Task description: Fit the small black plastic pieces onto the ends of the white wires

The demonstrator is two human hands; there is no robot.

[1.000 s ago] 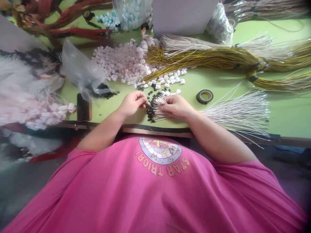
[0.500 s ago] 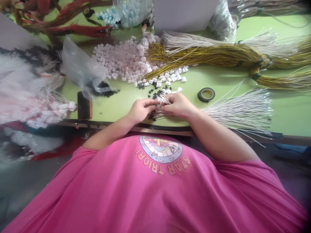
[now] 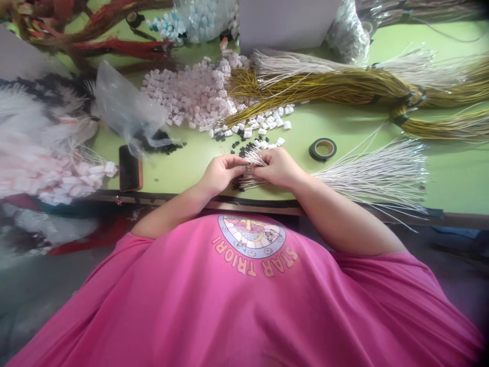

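A bundle of white wires [image 3: 367,173] lies along the front of the table and runs under my right forearm. My right hand [image 3: 280,165] is closed around the bundle's left end, where the wire tips fan out. Against those tips, my left hand [image 3: 221,174] is closed in a pinch, thumb and forefinger together. Whatever sits between its fingertips is too small to make out. Small black pieces [image 3: 239,184] lie beneath and beside the fingertips. White connector housings [image 3: 280,141] are scattered just beyond my hands.
A roll of black tape [image 3: 323,149] lies right of my hands. Yellow wires [image 3: 324,89] stretch across the back right, beside a heap of white connectors [image 3: 191,92]. At left are a phone [image 3: 130,168], a clear plastic bag [image 3: 122,102] and a pile of wired connectors [image 3: 61,178].
The view has shifted slightly, so the table things appear a little further left. Both hands keep nearly the same pose at the wire tips, with only slight finger movement.
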